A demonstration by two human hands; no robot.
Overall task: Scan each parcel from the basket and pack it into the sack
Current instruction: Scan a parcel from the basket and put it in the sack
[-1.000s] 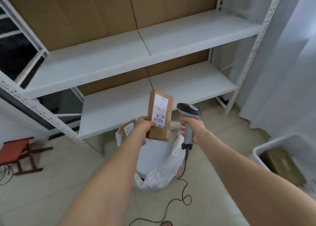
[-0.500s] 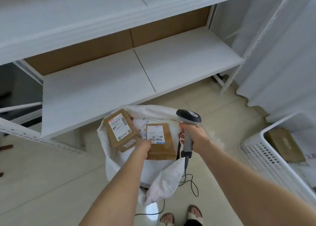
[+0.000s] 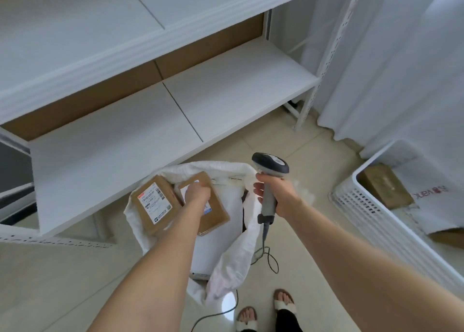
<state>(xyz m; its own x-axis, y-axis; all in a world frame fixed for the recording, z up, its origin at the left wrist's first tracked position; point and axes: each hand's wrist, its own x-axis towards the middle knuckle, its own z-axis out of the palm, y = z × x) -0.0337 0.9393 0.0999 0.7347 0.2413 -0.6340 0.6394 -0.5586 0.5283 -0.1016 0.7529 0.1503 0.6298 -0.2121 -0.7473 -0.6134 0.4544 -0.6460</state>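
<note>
Over the open white sack (image 3: pixel 241 241) on the floor, the left hand (image 3: pixel 198 192) presses flat on a brown cardboard parcel (image 3: pixel 213 213), its white label mostly hidden, lying in the sack's mouth just beside a second brown parcel (image 3: pixel 155 203) whose barcoded label is too small to read. The right hand (image 3: pixel 278 193) is wrapped around the grey corded scanner (image 3: pixel 270 167). At right, the white slatted basket (image 3: pixel 364 211) holds another brown parcel (image 3: pixel 384 188) and a white bag with red lettering (image 3: pixel 431 193), seen upside down and unreadable.

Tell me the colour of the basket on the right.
White, with a slotted wall; the head view shows the basket clearly.
</note>
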